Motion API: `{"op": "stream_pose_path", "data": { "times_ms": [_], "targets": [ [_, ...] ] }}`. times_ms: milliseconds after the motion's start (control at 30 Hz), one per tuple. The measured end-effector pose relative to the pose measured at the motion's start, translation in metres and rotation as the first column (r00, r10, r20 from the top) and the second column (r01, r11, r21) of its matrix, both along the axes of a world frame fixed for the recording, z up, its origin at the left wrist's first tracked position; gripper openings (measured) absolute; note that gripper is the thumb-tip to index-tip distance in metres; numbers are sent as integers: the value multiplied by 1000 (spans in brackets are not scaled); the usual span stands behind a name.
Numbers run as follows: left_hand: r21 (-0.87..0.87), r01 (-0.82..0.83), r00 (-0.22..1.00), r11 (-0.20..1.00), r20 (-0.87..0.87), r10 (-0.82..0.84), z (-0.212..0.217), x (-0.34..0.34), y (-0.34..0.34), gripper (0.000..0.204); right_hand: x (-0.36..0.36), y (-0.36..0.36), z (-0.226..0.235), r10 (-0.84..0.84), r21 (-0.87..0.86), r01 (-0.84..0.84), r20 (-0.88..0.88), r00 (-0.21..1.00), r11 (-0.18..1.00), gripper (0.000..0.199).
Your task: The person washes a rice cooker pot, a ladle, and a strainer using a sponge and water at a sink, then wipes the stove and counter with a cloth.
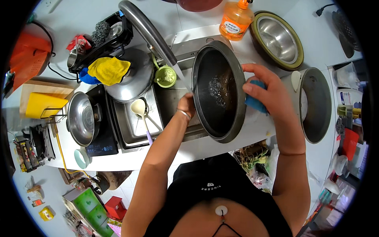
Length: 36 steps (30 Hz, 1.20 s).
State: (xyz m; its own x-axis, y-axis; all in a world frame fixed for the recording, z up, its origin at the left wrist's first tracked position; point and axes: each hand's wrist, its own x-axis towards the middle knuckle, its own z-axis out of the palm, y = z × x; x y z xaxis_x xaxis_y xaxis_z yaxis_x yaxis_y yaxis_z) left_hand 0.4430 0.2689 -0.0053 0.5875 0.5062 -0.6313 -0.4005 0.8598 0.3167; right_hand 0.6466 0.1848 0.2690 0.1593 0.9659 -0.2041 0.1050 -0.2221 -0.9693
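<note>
My left hand grips the dark pot rim, tilted under the faucet; my right hand presses a blue sponge outside. Wet metal, likely heavy and slippery; the rim is the safest hold.

Counter: white, running around a steel sink.
Back edge: an orange soap bottle is standing beside a steel bowl.
Right end: a grey pot is sitting near the edge.
Left end: a black hob is carrying a steel pan; a wooden board is lying under a yellow board.
Back left: a black rack is holding a scourer, and an orange colander is resting past it.
Front edge: a pale green cup is sitting by the hob.
</note>
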Motion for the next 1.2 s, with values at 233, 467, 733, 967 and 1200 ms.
{"op": "stream_pose_path", "data": {
  "times_ms": [233,467,733,967,1200],
  "targets": [
    [-11,-184,968,983,169,183,12,25,60,33,16,-35,-19,-132,57,123,203,970,991,49],
    [490,-334,919,805,-20,393,17,-15,94,16,34,-47,-100,-425,67,421,47,904,904,54],
    [783,-22,901,622,-254,352,113,-59,72,24,47,-6,-169,-413,-81,408,-280,866,910,56],
    [761,64,793,646,-432,430,130,-84,32,26,-15,40,-195,-290,417,66,500,816,907,33],
    [732,31,719,681,-489,494,134,-75,12,30,-94,84,-295,243,-151,-224,850,468,963,26]
  ]
}}
